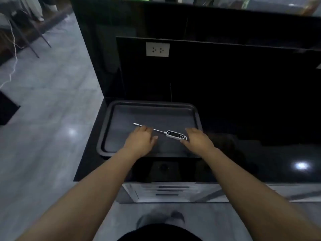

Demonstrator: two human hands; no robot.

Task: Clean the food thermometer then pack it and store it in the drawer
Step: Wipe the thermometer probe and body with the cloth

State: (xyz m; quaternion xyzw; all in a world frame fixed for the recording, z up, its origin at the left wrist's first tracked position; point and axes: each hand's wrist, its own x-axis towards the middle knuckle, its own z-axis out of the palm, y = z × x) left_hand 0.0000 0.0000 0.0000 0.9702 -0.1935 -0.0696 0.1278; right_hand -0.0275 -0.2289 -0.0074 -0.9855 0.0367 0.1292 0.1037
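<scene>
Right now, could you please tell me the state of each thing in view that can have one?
Food thermometer: lying flat in the tray, probe pointing left, out of any case.
Tray: sitting on the dark counter, holding only the thermometer.
Left hand: over the probe, fingers loosely curled; contact unclear.
Right hand: open, beside the thermometer's head; contact unclear.
Drawers: below the counter, apparently closed.
Wall socket: nothing plugged in.

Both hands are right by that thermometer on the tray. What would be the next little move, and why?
Probably closing the right hand on the white head of the thermometer to lift it. It lies flat in the tray, the left hand over its probe, neither hand plainly gripping it, and cleaning comes first.
</scene>
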